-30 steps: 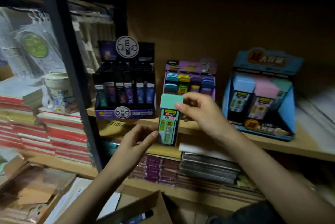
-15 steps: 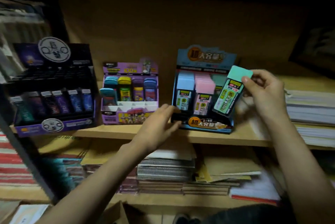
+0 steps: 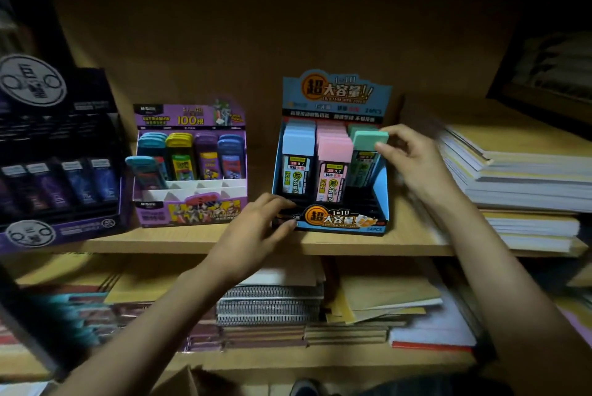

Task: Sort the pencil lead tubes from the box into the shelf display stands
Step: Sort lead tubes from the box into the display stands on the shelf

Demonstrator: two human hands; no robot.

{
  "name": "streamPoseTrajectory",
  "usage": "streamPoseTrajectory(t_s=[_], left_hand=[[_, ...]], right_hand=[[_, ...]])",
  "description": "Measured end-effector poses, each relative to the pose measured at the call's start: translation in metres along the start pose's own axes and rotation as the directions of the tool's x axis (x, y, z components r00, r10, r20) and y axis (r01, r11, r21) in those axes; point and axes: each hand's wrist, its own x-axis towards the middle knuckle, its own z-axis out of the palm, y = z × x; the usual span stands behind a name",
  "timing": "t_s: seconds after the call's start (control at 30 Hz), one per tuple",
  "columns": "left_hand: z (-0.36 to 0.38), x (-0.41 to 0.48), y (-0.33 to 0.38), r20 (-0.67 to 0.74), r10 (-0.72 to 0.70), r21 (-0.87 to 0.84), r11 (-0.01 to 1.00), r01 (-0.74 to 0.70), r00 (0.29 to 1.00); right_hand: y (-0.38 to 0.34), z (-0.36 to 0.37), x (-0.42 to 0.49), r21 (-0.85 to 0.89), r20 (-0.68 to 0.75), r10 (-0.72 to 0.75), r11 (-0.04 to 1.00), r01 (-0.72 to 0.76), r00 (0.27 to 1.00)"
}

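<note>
Mint-capped pencil lead tube (image 3: 368,142) stands partly lowered into the rightmost column of the blue display stand (image 3: 336,219), its cap pinched between the thumb and fingers of the right hand (image 3: 413,165). The left hand (image 3: 256,232) grips the stand's front-left corner, fingers over the lip and thumb beneath, seemingly to steady it. I judge this tube nearly placed: it only needs pushing down and letting go. How many tubes remain is unclear, since only a flap of the cardboard box (image 3: 189,378) shows, well below the stand, and its contents are hidden. Three stands sit on the shelf (image 3: 198,243). The blue one has three columns, capped blue, pink and mint, each several deep; I cannot count them exactly. Left of it, the purple stand (image 3: 189,210) has four columns, teal, yellow, purple and blue, plus one teal tube (image 3: 144,171) leaning in front. Farther left, the dark stand (image 3: 61,229) shows about four front tubes.
</note>
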Motion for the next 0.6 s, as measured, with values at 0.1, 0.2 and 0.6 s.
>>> streamPoseTrajectory(t_s=[0.1,0.2,0.6], left_hand=[[0.001,-0.002,-0.003,0.025,0.012,-0.005,1.000,-0.012,1.000],[-0.001,-0.003,-0.004,0.055,-0.002,-0.018,1.000,0.003,0.999],[-0.041,-0.050,0.000,-0.013,-0.013,-0.091,0.996,0.012,1.000]], right_hand=[[0.007,0.005,0.002,-0.048,-0.050,0.052,0.997,-0.054,0.997],[0.014,0.012,0.001,-0.363,-0.127,-0.105,0.930,0.053,0.986],[-0.039,0.019,-0.020,-0.469,-0.108,-0.178,0.876,0.108,0.978]])
